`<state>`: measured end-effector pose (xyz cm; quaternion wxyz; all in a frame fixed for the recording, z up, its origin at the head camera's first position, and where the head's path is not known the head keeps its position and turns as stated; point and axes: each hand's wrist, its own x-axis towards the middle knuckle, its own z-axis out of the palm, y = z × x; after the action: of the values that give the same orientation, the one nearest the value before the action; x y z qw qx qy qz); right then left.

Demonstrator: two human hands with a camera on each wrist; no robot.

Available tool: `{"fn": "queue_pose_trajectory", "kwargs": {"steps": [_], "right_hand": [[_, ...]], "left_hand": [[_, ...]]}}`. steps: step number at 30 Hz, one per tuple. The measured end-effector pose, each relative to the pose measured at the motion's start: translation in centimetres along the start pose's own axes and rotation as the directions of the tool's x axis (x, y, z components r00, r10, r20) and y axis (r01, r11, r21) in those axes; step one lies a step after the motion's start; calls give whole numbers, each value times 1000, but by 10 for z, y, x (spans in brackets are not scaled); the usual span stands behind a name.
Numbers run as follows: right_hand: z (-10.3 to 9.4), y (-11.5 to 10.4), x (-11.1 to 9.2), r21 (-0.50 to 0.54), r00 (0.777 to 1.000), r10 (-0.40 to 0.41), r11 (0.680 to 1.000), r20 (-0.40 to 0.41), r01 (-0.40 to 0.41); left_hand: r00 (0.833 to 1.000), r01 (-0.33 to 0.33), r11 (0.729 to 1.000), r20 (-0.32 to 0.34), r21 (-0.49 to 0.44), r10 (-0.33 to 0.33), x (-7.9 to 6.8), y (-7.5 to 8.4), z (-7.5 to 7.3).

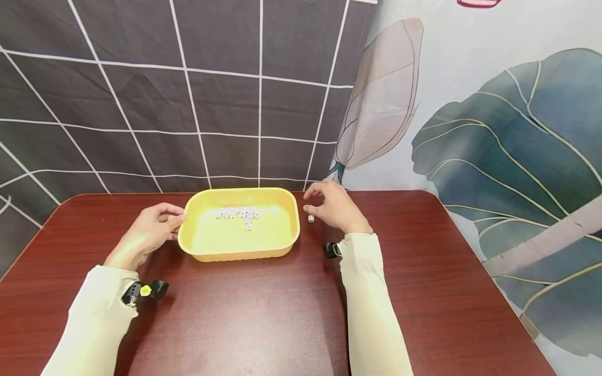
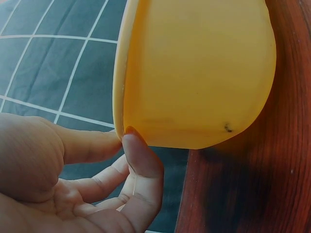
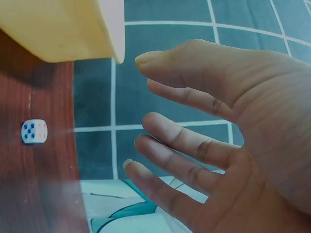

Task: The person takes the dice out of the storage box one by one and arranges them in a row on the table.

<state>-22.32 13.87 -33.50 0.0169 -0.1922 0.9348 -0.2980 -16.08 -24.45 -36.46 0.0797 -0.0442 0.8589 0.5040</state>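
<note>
A yellow plastic tray with a raised rim sits on the table, several small white dice gathered inside it. My left hand pinches the tray's left rim between thumb and fingers, a grip seen close up in the left wrist view. Just past the tray's right side, one white die lies alone on the wood. In the right wrist view this die shows blue pips on one face and red pips on another. My right hand hovers beside the die, thumb and fingers apart, holding nothing.
The dark red wooden table ends at a back edge close behind the tray. Behind it hangs a dark cloth with white grid lines, and to the right a leaf-patterned cloth. Each wrist carries a small black camera.
</note>
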Motion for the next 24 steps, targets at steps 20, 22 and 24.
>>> {"fn": "queue_pose_trajectory", "kwargs": {"steps": [20, 22, 24], "right_hand": [[14, -30, 6, 14, 994, -110, 994, -29, 110], [17, -32, 8, 22, 992, -120, 992, -26, 121], [19, -34, 9, 26, 991, -133, 991, -22, 134]], "left_hand": [[1000, 9, 1000, -2, 4, -9, -1, 2, 0], [1000, 8, 1000, -2, 5, -8, -1, 1, 0], [1000, 6, 1000, -3, 5, -6, -1, 1, 1]]}}
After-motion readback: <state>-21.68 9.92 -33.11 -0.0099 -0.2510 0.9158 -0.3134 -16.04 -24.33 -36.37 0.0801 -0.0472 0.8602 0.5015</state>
